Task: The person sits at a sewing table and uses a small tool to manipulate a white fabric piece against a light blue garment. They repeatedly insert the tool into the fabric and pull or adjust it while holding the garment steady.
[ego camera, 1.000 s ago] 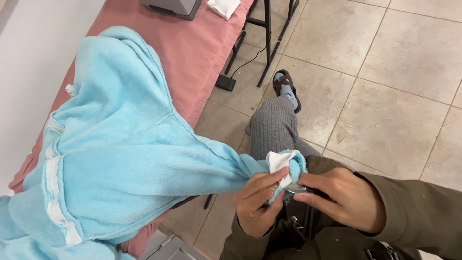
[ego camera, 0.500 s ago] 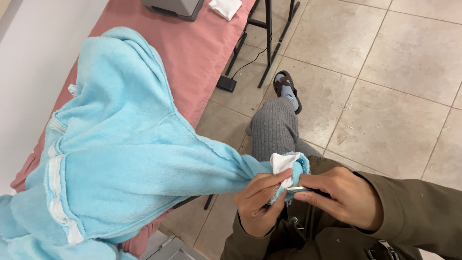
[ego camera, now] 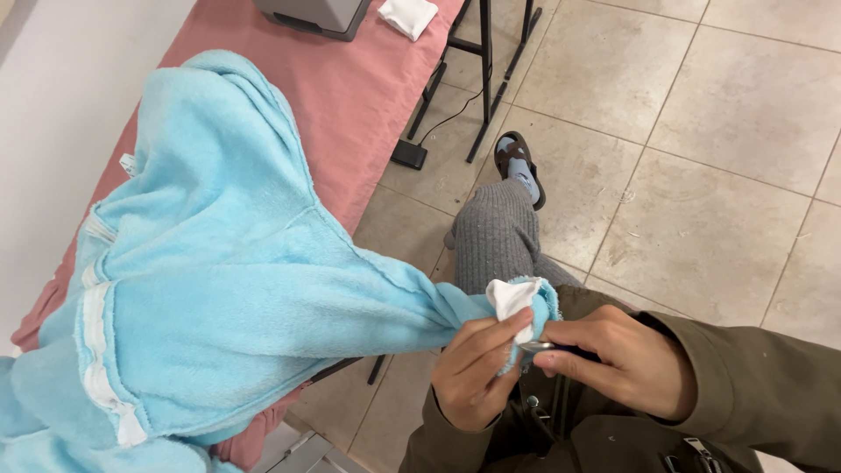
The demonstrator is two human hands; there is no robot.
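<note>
A light blue fleece garment (ego camera: 228,271) with white trim lies over the pink-covered table (ego camera: 350,79), one part stretched down toward my lap. My left hand (ego camera: 473,372) pinches the end of that stretched part, where a small white fabric piece (ego camera: 512,298) sits against the blue cloth. My right hand (ego camera: 618,355) holds a small dark-handled metal tool (ego camera: 547,348) with its tip at the white piece.
A grey machine (ego camera: 311,13) and a folded white cloth (ego camera: 407,16) rest at the table's far end. Black table legs (ego camera: 486,70) and a cable with a black foot pedal (ego camera: 409,154) stand on the tiled floor. My grey-trousered leg and sandalled foot (ego camera: 517,166) extend forward.
Both hands stay at the cloth's end with only slight shifts; the white piece and the garment keep their places.
</note>
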